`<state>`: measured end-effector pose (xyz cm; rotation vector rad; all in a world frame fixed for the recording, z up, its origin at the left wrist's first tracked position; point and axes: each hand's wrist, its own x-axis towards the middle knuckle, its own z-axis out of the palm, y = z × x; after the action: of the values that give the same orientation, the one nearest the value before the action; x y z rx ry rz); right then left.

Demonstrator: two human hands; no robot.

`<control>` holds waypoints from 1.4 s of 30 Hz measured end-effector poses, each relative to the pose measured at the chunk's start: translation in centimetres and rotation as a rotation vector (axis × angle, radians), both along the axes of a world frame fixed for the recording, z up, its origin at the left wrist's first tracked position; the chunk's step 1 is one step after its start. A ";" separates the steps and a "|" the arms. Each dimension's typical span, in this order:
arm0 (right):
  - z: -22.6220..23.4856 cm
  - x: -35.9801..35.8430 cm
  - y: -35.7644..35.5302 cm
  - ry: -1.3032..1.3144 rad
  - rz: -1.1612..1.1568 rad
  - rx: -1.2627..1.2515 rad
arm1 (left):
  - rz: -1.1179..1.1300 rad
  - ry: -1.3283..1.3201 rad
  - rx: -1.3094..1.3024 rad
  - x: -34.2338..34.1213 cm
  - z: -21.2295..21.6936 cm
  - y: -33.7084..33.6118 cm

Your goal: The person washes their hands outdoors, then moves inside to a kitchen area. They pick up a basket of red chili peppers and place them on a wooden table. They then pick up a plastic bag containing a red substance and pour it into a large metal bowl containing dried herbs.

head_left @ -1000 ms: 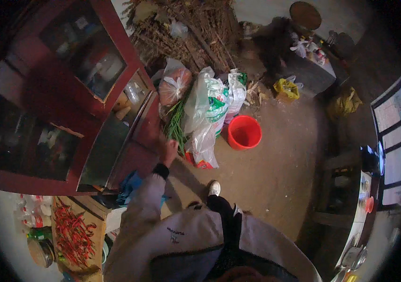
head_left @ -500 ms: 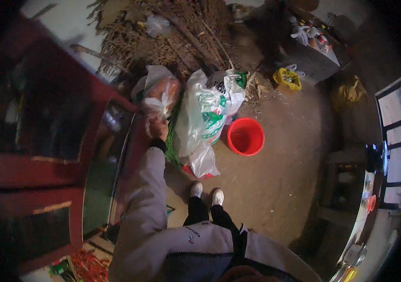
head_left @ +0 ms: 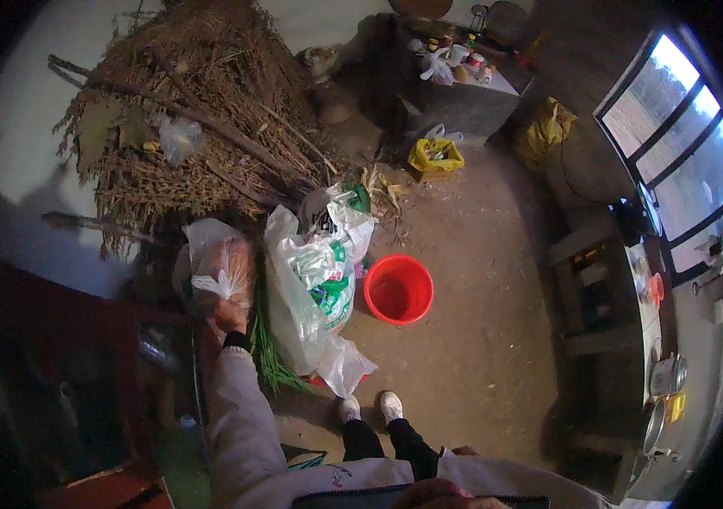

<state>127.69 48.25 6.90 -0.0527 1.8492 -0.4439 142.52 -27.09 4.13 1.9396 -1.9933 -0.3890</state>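
My left hand (head_left: 230,315) is closed on the gathered neck of a clear plastic bag (head_left: 227,261) with reddish-brown contents. Long green stalks (head_left: 270,352), perhaps scallions, lie just right of that hand. Beside them stands a bulky white and green plastic bag (head_left: 306,280), its loose end near my shoes. A red bucket (head_left: 399,290) stands to the right of the white bag, and its inside looks bare. Of my right hand only a small patch (head_left: 464,450) seems to show at the jacket's edge; its fingers are hidden.
A heap of dry brush and sticks (head_left: 200,127) leans at the far left. A yellow-lined box (head_left: 436,156) sits near a dark counter (head_left: 455,106) bearing jars and bags. A long worktop (head_left: 648,331) with pots runs along the right under the window. Dark red furniture (head_left: 81,356) is at left.
The view has swung, bringing more of the brush heap and window into sight. My left hand stays on the clear bag's neck; the bags and bucket appear to stay put.
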 end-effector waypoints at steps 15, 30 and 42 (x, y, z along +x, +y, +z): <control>3.0 -2.9 -7.0 0.184 -0.302 -0.385 | -0.403 0.248 -0.639 1.1 24.9 2.0; 36.0 -14.0 -22.5 1.118 0.155 -1.166 | -1.322 0.719 0.014 -13.9 33.7 31.0; 31.9 -27.1 -1.5 1.015 0.037 -0.957 | -1.718 0.662 0.271 -33.7 29.6 53.6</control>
<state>100.54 46.79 38.82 -1.1309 2.3903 -1.4267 108.84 26.50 33.75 -0.3822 -2.5130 -1.4054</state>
